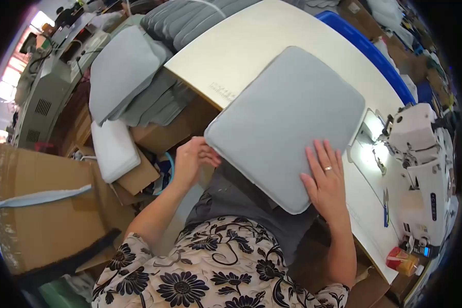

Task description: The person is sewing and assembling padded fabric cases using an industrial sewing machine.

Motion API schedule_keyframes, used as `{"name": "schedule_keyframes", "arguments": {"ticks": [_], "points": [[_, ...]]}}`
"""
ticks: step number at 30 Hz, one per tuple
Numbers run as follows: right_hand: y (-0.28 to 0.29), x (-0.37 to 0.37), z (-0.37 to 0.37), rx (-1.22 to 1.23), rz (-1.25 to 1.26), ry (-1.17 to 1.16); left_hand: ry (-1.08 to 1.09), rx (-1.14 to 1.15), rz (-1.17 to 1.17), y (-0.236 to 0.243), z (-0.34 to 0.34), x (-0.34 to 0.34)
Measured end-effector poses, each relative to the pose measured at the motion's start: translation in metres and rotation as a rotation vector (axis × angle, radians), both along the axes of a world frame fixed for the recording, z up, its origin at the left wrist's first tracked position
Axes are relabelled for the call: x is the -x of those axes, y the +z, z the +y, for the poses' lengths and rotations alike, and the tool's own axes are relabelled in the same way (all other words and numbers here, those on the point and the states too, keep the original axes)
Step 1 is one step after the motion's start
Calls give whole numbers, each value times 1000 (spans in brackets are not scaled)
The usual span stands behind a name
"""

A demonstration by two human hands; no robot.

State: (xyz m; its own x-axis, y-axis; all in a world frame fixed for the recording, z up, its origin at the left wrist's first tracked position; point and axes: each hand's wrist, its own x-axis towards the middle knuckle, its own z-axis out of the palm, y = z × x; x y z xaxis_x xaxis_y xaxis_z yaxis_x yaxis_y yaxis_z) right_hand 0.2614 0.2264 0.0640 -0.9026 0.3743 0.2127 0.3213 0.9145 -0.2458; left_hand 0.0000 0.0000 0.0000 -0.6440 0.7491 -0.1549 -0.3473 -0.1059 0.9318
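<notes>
A flat grey cushion pad with rounded corners and a raised seam lies on the pale table, its near edge overhanging toward my lap. My right hand, a ring on one finger, rests on the pad's near right part with its fingers stretched out flat. Beside the pad's left corner is my left hand. Its fingers are loosely bent and apart, close to the edge, with nothing seen between them. Whether they touch the pad's underside is hidden. A white sewing machine with its lamp lit stands just right of the pad.
Stacked grey pads sit left of the table, more behind it. A white bundle and a large cardboard box are at left. Blue-handled snips and a small amber bottle lie near the machine. A blue rim borders the far side.
</notes>
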Motion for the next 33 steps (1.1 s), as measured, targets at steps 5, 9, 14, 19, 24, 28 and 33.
{"name": "schedule_keyframes", "arguments": {"ticks": [5,9,14,19,24,28,33], "points": [[-4,12,-10,3,12,-29,-65,19,-10,14,19,12],[-1,11,-6,-1,0,-9,-4,-221,-263,-11,21,0],[-1,9,-3,40,4,-8,92,-252,-428,-8,27,-12],[1,8,5,48,4,22,-9,-205,-61,0,16,-8],[7,14,18,4,73,27,-121,-177,-175,4,20,-11],[-4,2,2,-34,288,-122,73,15,-159,-3,25,-12],[-4,-42,-69,337,498,-326,-56,-118,31,-1,21,-8]]}}
